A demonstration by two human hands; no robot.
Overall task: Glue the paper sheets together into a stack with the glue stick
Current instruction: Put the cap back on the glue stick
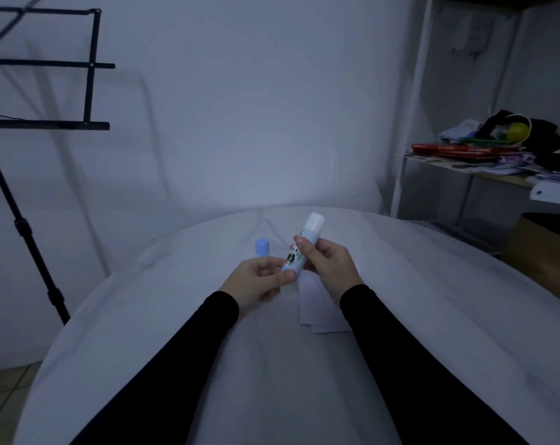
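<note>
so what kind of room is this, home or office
Probably a room at home, used as a makeshift work spot: a table under a white cloth, a cluttered shelf of books and clothes, and a black music stand by a plain wall.

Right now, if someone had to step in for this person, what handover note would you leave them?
Left hand: pinches the base of the glue stick.
Right hand: grips the tube's middle; the white glue end points up and away.
Blue cap: off, standing on the white tablecloth beyond the left hand.
Paper sheets: lying loosely overlapped on the cloth under the right wrist.
Done: stick uncapped.
Left: glue each sheet, stack them, recap.
</note>
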